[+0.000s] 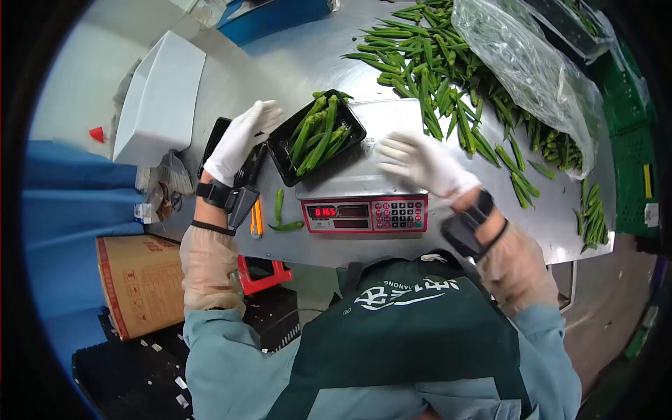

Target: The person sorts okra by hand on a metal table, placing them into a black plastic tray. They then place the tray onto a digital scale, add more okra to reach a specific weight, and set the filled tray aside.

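A black tray (281, 155) holding several green okra pods (322, 136) rests tilted on the left part of a scale's metal plate (381, 115). The scale's red front panel (337, 213) shows 0.165. My left hand (245, 136), in a white glove, is just left of the tray, above other black trays (218, 133), fingers extended and holding nothing. My right hand (423, 162), also white-gloved and slightly blurred, hovers over the right side of the scale plate, fingers stretched out and empty.
A large okra pile (434, 59) with a clear plastic bag (521, 63) covers the table's right side. Loose okra (278, 206) and an orange-handled tool (257, 217) lie left of the scale. A white bin (162, 98), blue container (276, 19), green crate (626, 105) and cardboard box (143, 280) surround the workspace.
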The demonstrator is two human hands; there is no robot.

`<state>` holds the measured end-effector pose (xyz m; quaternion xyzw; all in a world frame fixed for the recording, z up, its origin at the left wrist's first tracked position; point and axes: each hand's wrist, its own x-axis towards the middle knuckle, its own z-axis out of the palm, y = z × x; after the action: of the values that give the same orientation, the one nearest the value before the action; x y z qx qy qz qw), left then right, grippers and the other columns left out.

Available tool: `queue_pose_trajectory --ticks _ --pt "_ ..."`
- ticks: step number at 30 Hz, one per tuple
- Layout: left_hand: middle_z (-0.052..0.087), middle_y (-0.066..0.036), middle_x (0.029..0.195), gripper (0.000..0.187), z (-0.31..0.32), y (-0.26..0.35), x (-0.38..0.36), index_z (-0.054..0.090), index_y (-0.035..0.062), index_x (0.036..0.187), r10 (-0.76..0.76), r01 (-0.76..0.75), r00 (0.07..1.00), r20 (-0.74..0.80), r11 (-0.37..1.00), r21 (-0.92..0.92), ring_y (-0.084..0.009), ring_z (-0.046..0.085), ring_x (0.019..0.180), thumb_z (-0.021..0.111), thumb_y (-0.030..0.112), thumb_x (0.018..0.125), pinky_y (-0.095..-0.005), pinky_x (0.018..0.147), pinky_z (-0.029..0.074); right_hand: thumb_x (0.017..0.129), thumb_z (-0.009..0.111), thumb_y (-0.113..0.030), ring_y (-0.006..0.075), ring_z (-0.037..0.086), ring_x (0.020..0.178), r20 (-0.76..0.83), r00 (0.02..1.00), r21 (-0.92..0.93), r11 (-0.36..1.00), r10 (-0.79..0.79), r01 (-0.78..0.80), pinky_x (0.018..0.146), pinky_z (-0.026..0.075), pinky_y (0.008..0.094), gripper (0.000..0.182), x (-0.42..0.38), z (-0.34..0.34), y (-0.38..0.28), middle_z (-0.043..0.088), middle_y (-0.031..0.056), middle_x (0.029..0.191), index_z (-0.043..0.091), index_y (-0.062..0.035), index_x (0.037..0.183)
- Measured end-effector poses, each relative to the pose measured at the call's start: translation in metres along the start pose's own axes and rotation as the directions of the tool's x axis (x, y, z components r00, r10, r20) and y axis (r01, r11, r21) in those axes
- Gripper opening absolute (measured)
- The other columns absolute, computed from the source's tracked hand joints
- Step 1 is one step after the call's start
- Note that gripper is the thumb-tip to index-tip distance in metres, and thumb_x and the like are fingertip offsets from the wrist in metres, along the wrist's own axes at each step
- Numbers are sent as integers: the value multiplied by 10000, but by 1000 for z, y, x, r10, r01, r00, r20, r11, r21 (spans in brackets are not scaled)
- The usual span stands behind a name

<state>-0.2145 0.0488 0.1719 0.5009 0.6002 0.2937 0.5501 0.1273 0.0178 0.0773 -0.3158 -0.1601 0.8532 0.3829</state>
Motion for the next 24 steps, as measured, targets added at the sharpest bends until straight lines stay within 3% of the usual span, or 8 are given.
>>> queue_pose_trajectory --ticks 1,4,6,8,11,18,22,24 --pt "511 -150 1417 635 -12 -8 -7 442 20 1416 11 -11 999 -53 1000 -3 -244 445 1339 397 512 1016 -391 1086 330 1023 437 -249 330 438 1334 92 994 62 997 -60 54 1082 422 482 495 -13 -44 -2 423 230 1434 363 88 1377" --pt "589 -138 1328 594 -47 -45 -27 498 35 1368 12 -30 979 -202 996 -83 -232 527 1254 452 496 996 -376 1030 388 996 460 -196 314 473 1308 -235 966 133 980 -111 146 1106 389 440 459 -71 -121 -2 481 214 1398 402 81 1357" --pt "591 -140 1323 589 -59 -66 -45 502 25 1360 -18 -26 959 -282 988 -152 -239 539 1240 455 487 998 -374 1019 395 980 478 -197 254 473 1312 -434 897 181 967 -86 180 1058 415 379 446 -110 -175 10 491 141 1417 443 24 1366" --pt "601 -149 1300 561 -60 -83 -60 502 7 1350 -65 -12 932 -357 977 -211 -239 567 1199 467 446 1001 -369 995 416 981 481 -222 193 484 1290 -533 843 163 969 -73 187 1026 419 325 451 -146 -231 33 495 81 1427 451 -32 1389" --pt "615 -160 1265 536 -54 -108 -75 503 0 1345 -130 24 918 -375 961 -274 -229 597 1149 484 409 999 -348 951 451 996 443 -274 200 530 1245 -698 714 115 976 -51 182 958 462 317 438 -183 -270 70 548 78 1375 484 -35 1360" --pt "672 -127 1111 474 -19 -119 -56 552 12 1277 -137 101 965 -225 981 -166 -191 643 990 501 392 999 -307 874 492 1008 414 -266 205 642 1082 -745 632 -251 967 -214 31 854 514 291 399 -182 -269 86 628 121 1265 553 -23 1292" --pt "660 -11 889 366 -6 -143 -27 613 39 1152 -214 195 970 -120 970 -148 -79 601 737 622 343 946 -226 673 482 997 457 -230 194 700 875 -780 538 -375 927 -319 5 689 553 262 340 -172 -257 89 699 138 1087 612 -4 1199" --pt "632 15 847 343 12 -135 -27 637 45 1117 -218 221 956 -197 975 -9 -49 542 663 651 335 933 -210 607 455 989 479 -205 189 703 824 -786 510 -391 920 -350 29 658 555 259 308 -172 -254 90 709 133 1038 626 -2 1167"
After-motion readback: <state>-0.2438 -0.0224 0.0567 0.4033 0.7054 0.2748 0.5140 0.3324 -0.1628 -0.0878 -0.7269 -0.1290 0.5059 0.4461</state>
